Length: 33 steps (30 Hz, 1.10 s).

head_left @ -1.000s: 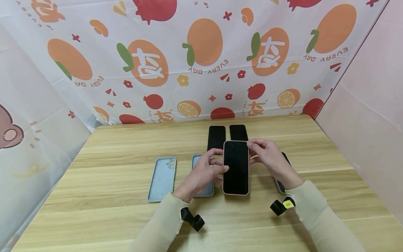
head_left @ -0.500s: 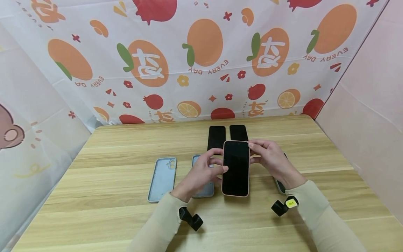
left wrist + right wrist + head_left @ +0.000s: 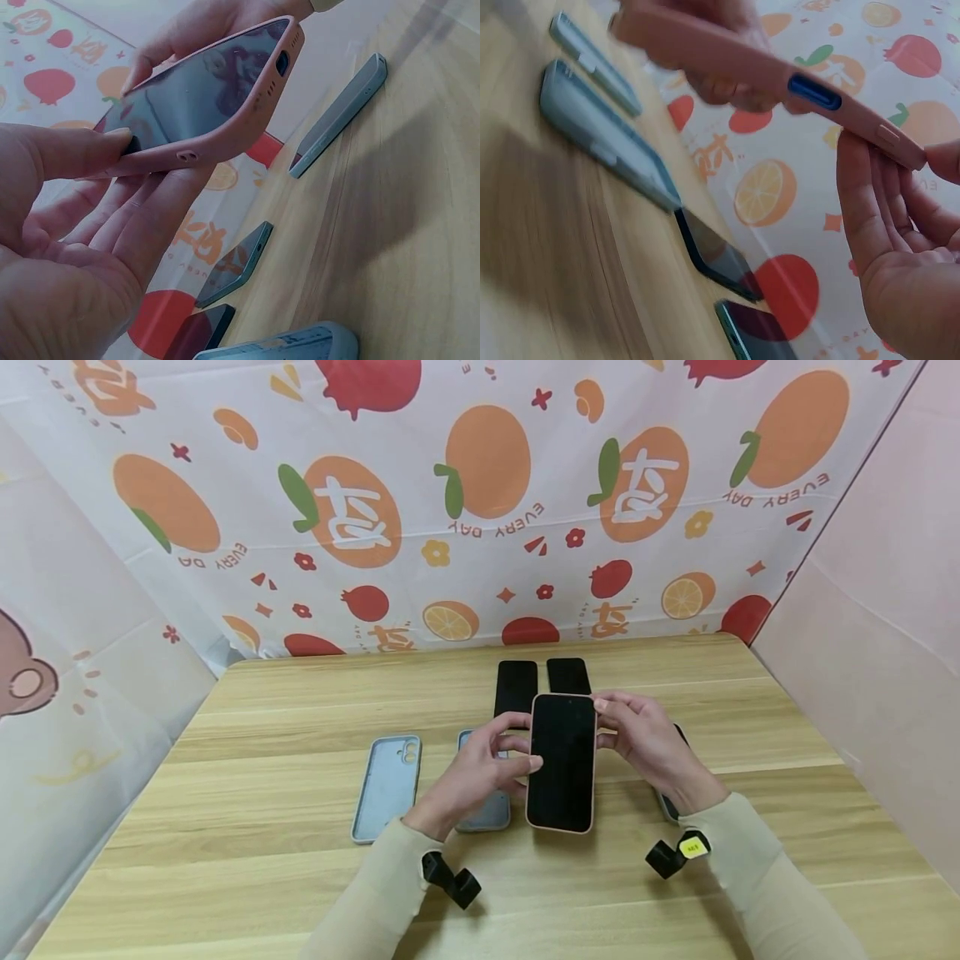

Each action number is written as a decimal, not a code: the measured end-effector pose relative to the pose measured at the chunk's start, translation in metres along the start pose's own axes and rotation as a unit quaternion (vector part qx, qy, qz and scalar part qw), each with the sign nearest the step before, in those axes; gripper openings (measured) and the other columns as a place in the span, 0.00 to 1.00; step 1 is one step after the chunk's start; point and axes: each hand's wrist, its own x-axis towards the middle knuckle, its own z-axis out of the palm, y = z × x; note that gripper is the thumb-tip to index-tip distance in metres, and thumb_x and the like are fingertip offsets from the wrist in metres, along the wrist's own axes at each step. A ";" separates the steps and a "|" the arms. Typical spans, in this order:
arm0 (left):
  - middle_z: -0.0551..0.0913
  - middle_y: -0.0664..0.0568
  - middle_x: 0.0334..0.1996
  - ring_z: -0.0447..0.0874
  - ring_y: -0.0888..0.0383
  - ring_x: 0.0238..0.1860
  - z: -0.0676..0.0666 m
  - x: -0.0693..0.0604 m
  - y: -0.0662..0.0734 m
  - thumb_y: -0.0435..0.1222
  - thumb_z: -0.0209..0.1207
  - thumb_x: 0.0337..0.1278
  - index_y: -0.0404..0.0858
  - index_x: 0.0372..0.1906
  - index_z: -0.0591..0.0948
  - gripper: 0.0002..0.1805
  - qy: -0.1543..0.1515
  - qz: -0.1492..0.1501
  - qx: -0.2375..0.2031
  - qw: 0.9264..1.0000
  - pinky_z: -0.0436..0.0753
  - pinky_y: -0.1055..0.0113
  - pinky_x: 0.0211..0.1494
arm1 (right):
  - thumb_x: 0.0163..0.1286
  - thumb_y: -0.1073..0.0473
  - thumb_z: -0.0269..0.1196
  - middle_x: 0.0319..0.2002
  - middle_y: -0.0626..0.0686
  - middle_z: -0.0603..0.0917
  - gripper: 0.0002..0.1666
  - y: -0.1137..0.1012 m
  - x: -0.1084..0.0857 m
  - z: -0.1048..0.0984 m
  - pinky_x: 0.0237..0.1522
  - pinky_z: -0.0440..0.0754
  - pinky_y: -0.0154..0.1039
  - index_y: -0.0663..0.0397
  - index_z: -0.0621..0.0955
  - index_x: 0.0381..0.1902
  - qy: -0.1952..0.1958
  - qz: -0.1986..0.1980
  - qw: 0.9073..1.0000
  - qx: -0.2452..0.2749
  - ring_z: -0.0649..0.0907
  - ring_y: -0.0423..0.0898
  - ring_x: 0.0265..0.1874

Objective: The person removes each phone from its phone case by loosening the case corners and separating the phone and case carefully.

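Observation:
A black-screened phone (image 3: 561, 764) in a pink case (image 3: 225, 142) is held above the table, screen up. My left hand (image 3: 480, 777) grips its left side, thumb on the screen's edge and fingers underneath. At the top right corner, my right hand (image 3: 645, 743) pinches the case between thumb and fingers. The case surrounds the phone's rim in both wrist views, and a blue slot shows in its side. Partly hidden behind my left hand lies a light blue phone case (image 3: 487, 814). Another phone (image 3: 670, 807) in a pale case lies beneath my right wrist.
A second light blue case (image 3: 386, 789) lies open side up, left of my left hand. Two dark phones, a left one (image 3: 516, 685) and a right one (image 3: 568, 675), lie behind the held phone. The wooden table (image 3: 262, 760) meets a fruit-print cloth (image 3: 487, 568) at the back.
The phone's lower end has shifted slightly toward me and to the left, so it looks a little more tilted. Both hands keep their hold on it.

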 end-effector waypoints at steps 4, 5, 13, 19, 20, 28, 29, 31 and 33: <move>0.82 0.46 0.42 0.86 0.55 0.34 -0.002 -0.001 -0.001 0.31 0.61 0.63 0.44 0.67 0.68 0.28 -0.002 0.000 0.009 1.000 0.89 0.54 0.37 | 0.79 0.57 0.51 0.45 0.49 0.87 0.19 0.001 0.000 0.000 0.41 0.88 0.36 0.65 0.77 0.57 0.004 0.005 1.000 -0.030 0.87 0.43 0.39; 0.82 0.46 0.42 0.86 0.55 0.35 -0.003 -0.001 -0.002 0.31 0.61 0.63 0.44 0.67 0.68 0.28 -0.002 -0.001 0.011 1.000 0.89 0.54 0.37 | 0.79 0.57 0.51 0.46 0.49 0.87 0.20 0.001 0.000 0.000 0.42 0.88 0.37 0.67 0.76 0.59 0.003 0.005 0.999 -0.035 0.87 0.43 0.40; 0.81 0.46 0.44 0.86 0.55 0.35 -0.003 -0.002 -0.004 0.31 0.61 0.63 0.44 0.67 0.69 0.28 0.002 0.000 0.014 1.000 0.89 0.56 0.37 | 0.78 0.60 0.53 0.45 0.51 0.88 0.15 0.004 -0.001 -0.003 0.39 0.88 0.38 0.57 0.84 0.51 -0.010 -0.007 1.000 0.018 0.88 0.44 0.39; 0.81 0.49 0.42 0.86 0.56 0.33 -0.004 -0.003 -0.004 0.31 0.61 0.64 0.42 0.67 0.68 0.28 -0.009 0.005 -0.005 1.000 0.89 0.58 0.36 | 0.78 0.62 0.52 0.44 0.51 0.89 0.16 0.004 0.000 -0.001 0.39 0.89 0.40 0.52 0.87 0.47 -0.030 -0.016 0.996 0.083 0.88 0.43 0.38; 0.82 0.49 0.42 0.86 0.56 0.33 -0.005 -0.003 -0.004 0.31 0.61 0.64 0.42 0.67 0.68 0.28 -0.011 0.005 -0.009 1.000 0.89 0.59 0.36 | 0.78 0.62 0.52 0.44 0.51 0.89 0.16 0.005 0.000 0.000 0.39 0.89 0.40 0.53 0.87 0.47 -0.031 -0.017 0.995 0.088 0.88 0.43 0.38; 0.82 0.50 0.41 0.87 0.57 0.33 -0.005 -0.002 -0.004 0.29 0.59 0.64 0.43 0.67 0.68 0.28 -0.031 0.015 -0.034 0.999 0.88 0.61 0.34 | 0.79 0.61 0.51 0.42 0.50 0.89 0.15 0.003 0.000 0.004 0.39 0.88 0.39 0.53 0.86 0.46 -0.021 -0.010 0.994 0.102 0.87 0.42 0.38; 0.83 0.50 0.41 0.87 0.57 0.33 -0.005 -0.002 -0.004 0.29 0.59 0.64 0.43 0.67 0.68 0.27 -0.033 0.017 -0.037 0.999 0.88 0.61 0.34 | 0.79 0.60 0.51 0.42 0.49 0.89 0.15 0.003 0.000 0.004 0.40 0.88 0.39 0.53 0.85 0.46 -0.023 -0.008 0.994 0.104 0.87 0.41 0.38; 0.83 0.50 0.41 0.87 0.57 0.33 -0.005 -0.002 -0.003 0.29 0.59 0.64 0.43 0.67 0.68 0.27 -0.032 0.020 -0.040 0.998 0.88 0.61 0.33 | 0.79 0.58 0.52 0.42 0.49 0.88 0.15 0.003 0.000 0.003 0.40 0.88 0.38 0.52 0.85 0.48 -0.032 -0.002 0.994 0.106 0.86 0.41 0.39; 0.83 0.50 0.41 0.87 0.57 0.33 -0.005 -0.002 -0.003 0.28 0.59 0.64 0.43 0.67 0.68 0.27 -0.029 0.019 -0.042 0.999 0.88 0.61 0.33 | 0.79 0.57 0.52 0.44 0.48 0.88 0.15 0.003 -0.001 0.002 0.42 0.87 0.37 0.51 0.84 0.49 -0.043 0.005 0.993 0.109 0.86 0.42 0.40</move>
